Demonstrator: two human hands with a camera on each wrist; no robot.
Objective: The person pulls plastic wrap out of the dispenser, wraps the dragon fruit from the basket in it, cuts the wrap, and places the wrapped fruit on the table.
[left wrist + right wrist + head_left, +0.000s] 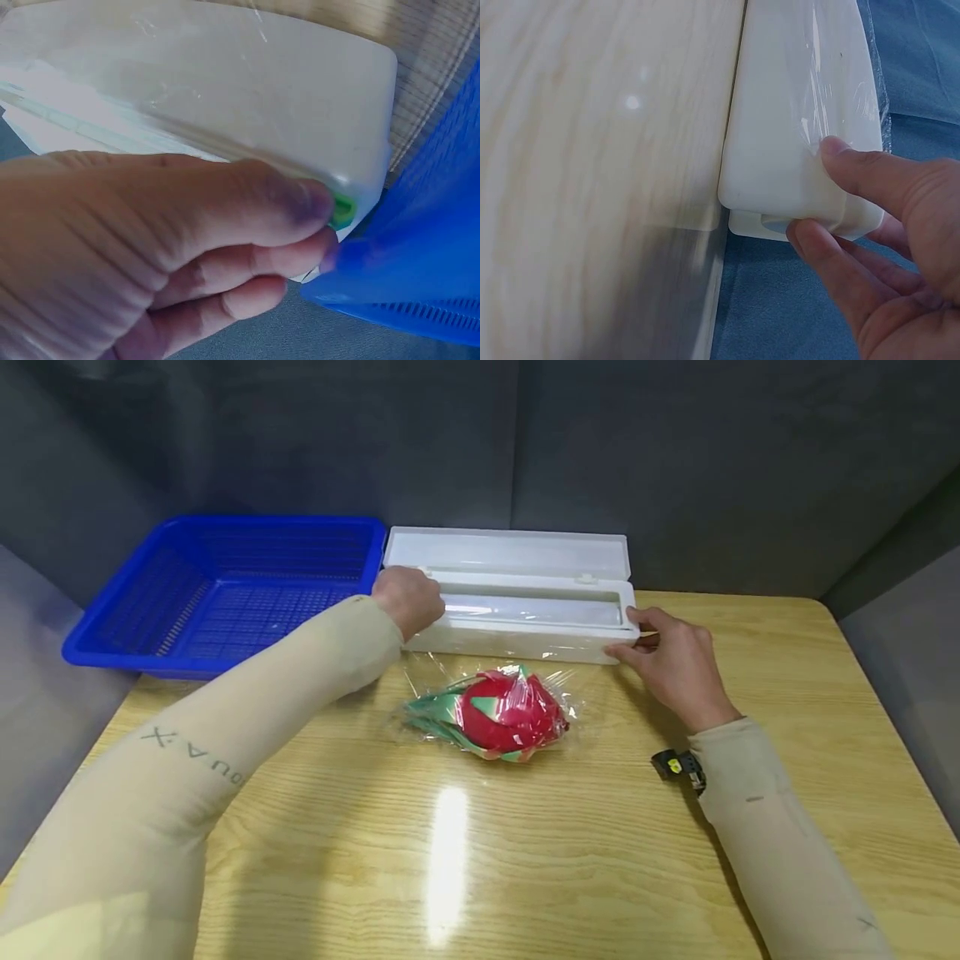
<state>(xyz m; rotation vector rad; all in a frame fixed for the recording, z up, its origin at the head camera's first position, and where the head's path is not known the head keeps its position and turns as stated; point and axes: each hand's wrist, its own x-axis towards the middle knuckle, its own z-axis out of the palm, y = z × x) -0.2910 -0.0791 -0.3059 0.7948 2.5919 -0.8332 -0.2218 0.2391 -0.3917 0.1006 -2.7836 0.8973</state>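
A white cling film dispenser [517, 645] stands at the back of the table with its lid [510, 552] raised and a roll of film [536, 610] inside. At its left end my left hand [411, 597] pinches a small green cutter slider [343, 210] between thumb and finger; the head view hides that piece. My right hand [675, 664] grips the dispenser's right end, thumb on the front wall and fingers at the end. In front lies a red and green dragon fruit [510, 714] under clear film, which spreads on the table around it.
A blue plastic basket [105, 647] stands at the back left, close against the dispenser's left end. Dark cloth [675, 460] hangs behind the wooden table [570, 868]. A small black wrist camera [678, 766] sits by my right sleeve.
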